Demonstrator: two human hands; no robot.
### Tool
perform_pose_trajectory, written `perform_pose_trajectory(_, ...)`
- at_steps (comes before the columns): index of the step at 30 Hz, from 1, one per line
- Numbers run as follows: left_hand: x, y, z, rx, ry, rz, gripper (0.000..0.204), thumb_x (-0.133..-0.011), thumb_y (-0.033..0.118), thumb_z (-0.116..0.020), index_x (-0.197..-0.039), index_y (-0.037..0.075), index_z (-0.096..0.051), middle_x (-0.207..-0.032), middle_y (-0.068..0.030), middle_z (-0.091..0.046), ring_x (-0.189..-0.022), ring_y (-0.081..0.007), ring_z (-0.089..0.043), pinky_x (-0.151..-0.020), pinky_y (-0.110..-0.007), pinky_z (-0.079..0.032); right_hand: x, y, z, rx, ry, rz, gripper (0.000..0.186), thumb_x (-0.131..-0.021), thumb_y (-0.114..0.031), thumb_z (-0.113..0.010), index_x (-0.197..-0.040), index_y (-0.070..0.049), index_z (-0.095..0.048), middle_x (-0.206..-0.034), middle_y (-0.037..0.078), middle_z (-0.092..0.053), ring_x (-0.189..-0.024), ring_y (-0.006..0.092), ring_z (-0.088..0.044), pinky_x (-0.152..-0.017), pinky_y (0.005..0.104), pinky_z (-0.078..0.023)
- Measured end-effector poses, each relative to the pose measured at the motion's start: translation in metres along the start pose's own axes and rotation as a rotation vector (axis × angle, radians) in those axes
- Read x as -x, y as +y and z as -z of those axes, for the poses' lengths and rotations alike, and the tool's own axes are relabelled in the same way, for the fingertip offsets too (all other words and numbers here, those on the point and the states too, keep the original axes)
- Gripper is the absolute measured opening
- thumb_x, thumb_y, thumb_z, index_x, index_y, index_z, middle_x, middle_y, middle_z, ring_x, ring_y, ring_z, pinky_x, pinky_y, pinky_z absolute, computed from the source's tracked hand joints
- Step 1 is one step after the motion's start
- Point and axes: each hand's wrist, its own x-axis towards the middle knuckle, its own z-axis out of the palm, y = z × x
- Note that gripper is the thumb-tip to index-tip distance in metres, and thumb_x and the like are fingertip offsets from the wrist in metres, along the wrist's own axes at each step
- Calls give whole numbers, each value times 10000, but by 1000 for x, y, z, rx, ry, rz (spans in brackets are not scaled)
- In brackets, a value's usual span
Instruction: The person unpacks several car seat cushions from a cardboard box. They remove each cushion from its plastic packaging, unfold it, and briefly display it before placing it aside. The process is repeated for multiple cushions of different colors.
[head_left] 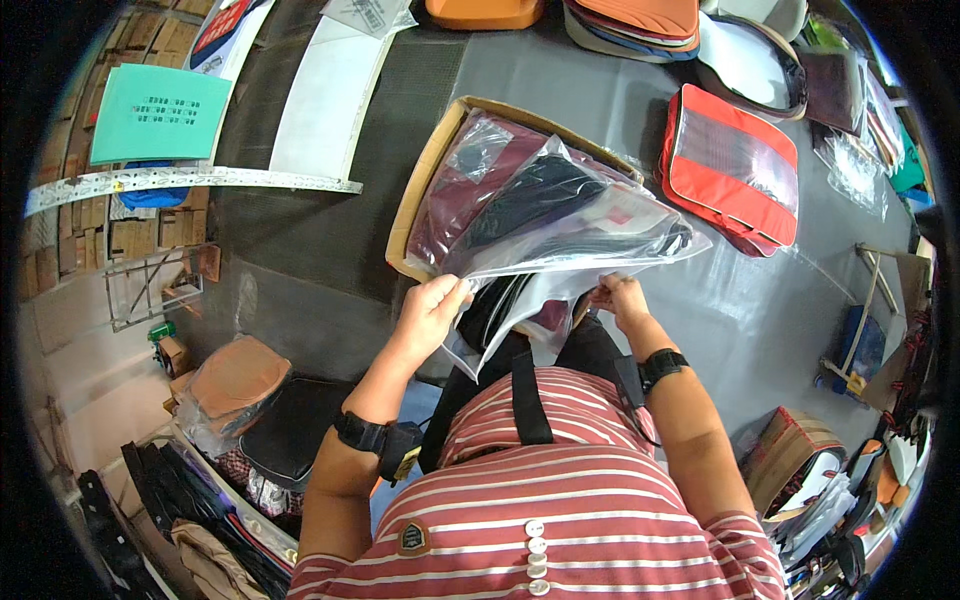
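A clear plastic bag point(640, 245) with a black folded item inside point(540, 205) lies slantwise across an open cardboard box point(408, 215). The bag's mouth gapes toward me. My left hand point(432, 308) is closed on the bag's edge at the left, thumb and fingers pressed together. At the right, my right hand point(622, 298) pinches the other side of the opening. Under the bag, the box holds maroon items point(440, 205) in clear wrapping. More black material point(490, 310) shows at the bag's mouth, close to my left hand.
A red case point(735, 165) with a clear window rests on the grey table point(640, 110) to the right. Stacked cases point(640, 20) stand at the far side. Left are a green sheet point(160, 115) and a long white ruler point(220, 178). An orange-brown wrapped case point(235, 375) sits lower left.
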Motion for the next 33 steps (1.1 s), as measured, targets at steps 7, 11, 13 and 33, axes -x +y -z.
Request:
perform_pose_trajectory(7, -5, -6, 38, -250, 313, -20, 287, -925, 245, -520, -784, 4, -584, -695, -157, -599, -643, -271, -607, -597, -327, -459, 123, -66, 30, 146, -184, 313, 160, -816, -87, -469, -748, 21, -566, -679, 87, -585, -585, 194, -580, -592, 312, -507)
perform_pose_trajectory(11, -7, 23, 60, -792, 621, -366, 170, -874, 209, -551, -887, 44, -589, -880, -121, -549, -817, -301, -546, -740, -395, -433, 174, -74, 7, 23, -275, 273, 154, -821, -93, -494, -756, 13, -584, -677, 89, -591, -594, 185, -592, -601, 305, -523)
perform_pose_trajectory(13, -4, 42, 53, -999, 721, -578, 141, -820, 174, -595, -896, 56, -579, -998, -117, -516, -962, -303, -506, -842, -419, -382, 180, -74, -8, -107, -376, 326, 157, -839, -115, -519, -754, 2, -581, -678, 86, -600, -595, 182, -602, -615, 299, -518)
perform_pose_trajectory(33, -33, 20, -11, -907, -151, -130, 459, -700, 223, -725, -1108, 88, -563, -1123, -182, -521, -1086, -351, -480, -936, -457, -355, 179, -83, -37, -16, -403, 345, 162, -881, -115, -502, -783, -3, -566, -709, 98, -626, -643, 163, -598, -650, 275, -489)
